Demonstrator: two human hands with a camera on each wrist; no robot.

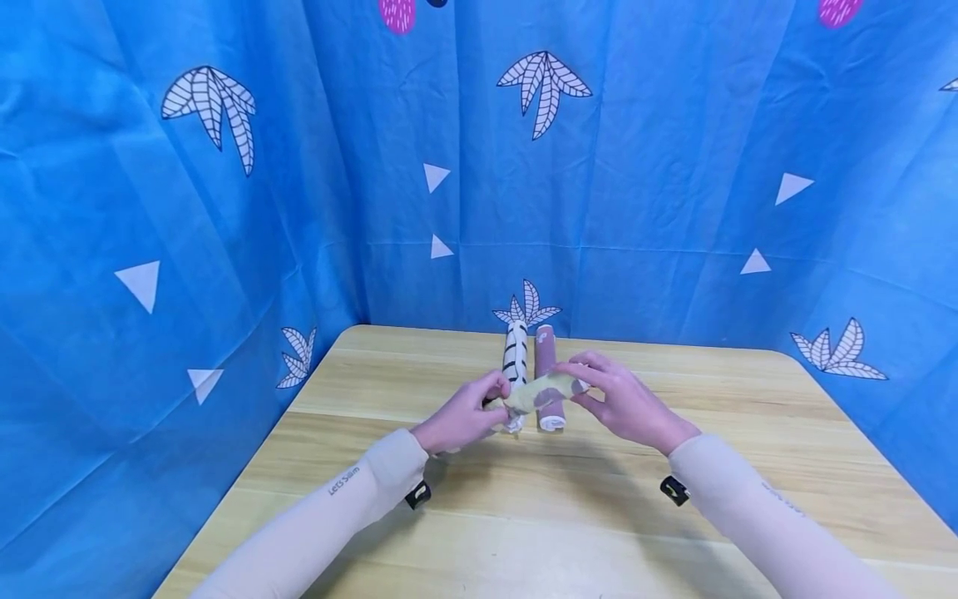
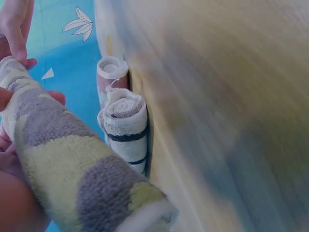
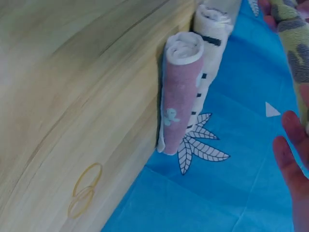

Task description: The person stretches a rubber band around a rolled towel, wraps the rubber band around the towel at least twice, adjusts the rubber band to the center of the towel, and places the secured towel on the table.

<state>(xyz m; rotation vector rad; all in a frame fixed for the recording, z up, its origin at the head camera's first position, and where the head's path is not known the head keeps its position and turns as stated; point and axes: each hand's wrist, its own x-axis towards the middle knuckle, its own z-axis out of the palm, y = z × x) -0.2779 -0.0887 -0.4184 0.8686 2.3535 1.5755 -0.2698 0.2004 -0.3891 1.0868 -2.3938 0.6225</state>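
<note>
Between both hands, above the table, is a rolled towel point(image 1: 545, 394) in pale yellow-green with grey patches. My left hand point(image 1: 466, 413) grips its left end. At its right end, my right hand point(image 1: 624, 401) holds it between the thumb and fingers. The left wrist view shows the plush roll point(image 2: 63, 164) close up, slanting across the lower left. Behind it, two more rolled towels lie side by side on the table: a white one with black stripes point(image 1: 516, 353) and a mauve-pink one point(image 1: 545, 353) with a white rolled end.
Two thin yellow rubber bands point(image 3: 101, 170) lie overlapping on the wooden table point(image 1: 359, 374) in the right wrist view. A blue patterned curtain point(image 1: 636, 191) hangs behind the table's far edge and along its sides. Small black devices point(image 1: 674, 490) sit by both wrists.
</note>
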